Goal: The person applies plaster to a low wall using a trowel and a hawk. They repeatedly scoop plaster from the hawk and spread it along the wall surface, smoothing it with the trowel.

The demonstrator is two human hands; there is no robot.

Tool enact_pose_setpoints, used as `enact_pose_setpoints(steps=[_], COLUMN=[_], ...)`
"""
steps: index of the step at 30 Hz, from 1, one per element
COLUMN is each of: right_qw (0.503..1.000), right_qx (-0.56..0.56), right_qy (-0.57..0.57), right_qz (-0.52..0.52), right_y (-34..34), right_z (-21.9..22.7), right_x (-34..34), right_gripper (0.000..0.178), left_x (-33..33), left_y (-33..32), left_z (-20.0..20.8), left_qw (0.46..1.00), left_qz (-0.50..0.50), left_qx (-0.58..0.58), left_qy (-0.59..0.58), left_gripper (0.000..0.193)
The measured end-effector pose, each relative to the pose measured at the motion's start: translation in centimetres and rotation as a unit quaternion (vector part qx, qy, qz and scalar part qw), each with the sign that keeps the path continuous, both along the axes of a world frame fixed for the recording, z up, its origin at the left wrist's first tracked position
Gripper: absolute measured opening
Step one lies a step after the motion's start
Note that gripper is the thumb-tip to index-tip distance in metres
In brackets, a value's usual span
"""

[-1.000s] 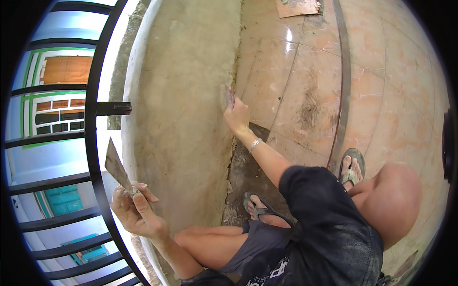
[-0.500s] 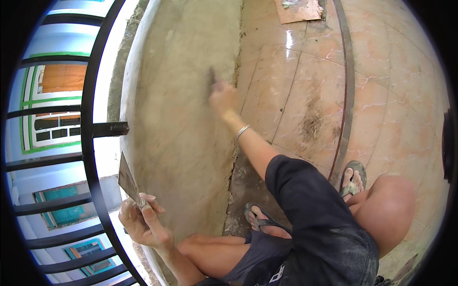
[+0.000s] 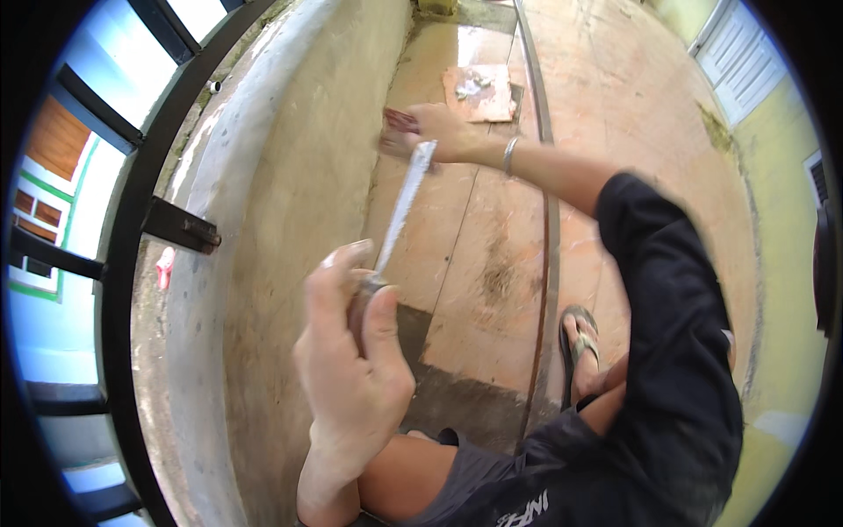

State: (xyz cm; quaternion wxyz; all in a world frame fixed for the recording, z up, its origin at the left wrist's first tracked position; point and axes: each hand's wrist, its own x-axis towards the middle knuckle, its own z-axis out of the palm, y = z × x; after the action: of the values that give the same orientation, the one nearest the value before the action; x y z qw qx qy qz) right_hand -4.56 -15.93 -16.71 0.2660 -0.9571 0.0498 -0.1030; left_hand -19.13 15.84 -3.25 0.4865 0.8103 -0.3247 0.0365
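Observation:
My left hand (image 3: 356,364) is closed around the handle of a scraper (image 3: 406,206), whose thin pale blade is seen nearly edge-on. The blade points up and away, its far end close to my right hand (image 3: 439,133). That right hand is closed and blurred, with a small reddish-brown tool (image 3: 401,120) showing at its fingers. What kind of tool it is, I cannot make out. Both hands are beside the low plastered wall (image 3: 299,176), which looks smooth and grey-tan.
A black metal railing (image 3: 132,220) runs along the left, with a bracket (image 3: 180,226) reaching toward the wall. On the tiled floor (image 3: 465,228) lies a flat board (image 3: 496,104) carrying a whitish lump. A dark narrow strip (image 3: 540,290) crosses the tiles. A white door (image 3: 740,57) stands far right.
My right hand has come away from the wall's face toward the scraper. My left hand has risen to the right, turning the blade toward it. The view has shifted, showing more floor.

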Motion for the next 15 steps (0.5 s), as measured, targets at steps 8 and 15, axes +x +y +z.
enact_pose_setpoints(steps=[8, 15], right_qw=[0.986, 0.950], right_qx=[0.108, 0.173], right_qy=[0.022, -0.069], right_qz=[-0.129, -0.251], right_y=[-24.9, -39.8], right_z=[2.7, -17.9], right_x=[-1.8, 7.0], right_gripper=[0.041, 0.043], left_x=[12.4, 28.6], left_y=[-20.4, -41.9], left_z=[-14.1, -31.3], left_qw=[0.945, 0.974], left_qz=[-0.044, 0.064], left_qx=[-0.077, 0.023], left_qy=[0.314, 0.218], left_gripper=[0.025, 0.021])
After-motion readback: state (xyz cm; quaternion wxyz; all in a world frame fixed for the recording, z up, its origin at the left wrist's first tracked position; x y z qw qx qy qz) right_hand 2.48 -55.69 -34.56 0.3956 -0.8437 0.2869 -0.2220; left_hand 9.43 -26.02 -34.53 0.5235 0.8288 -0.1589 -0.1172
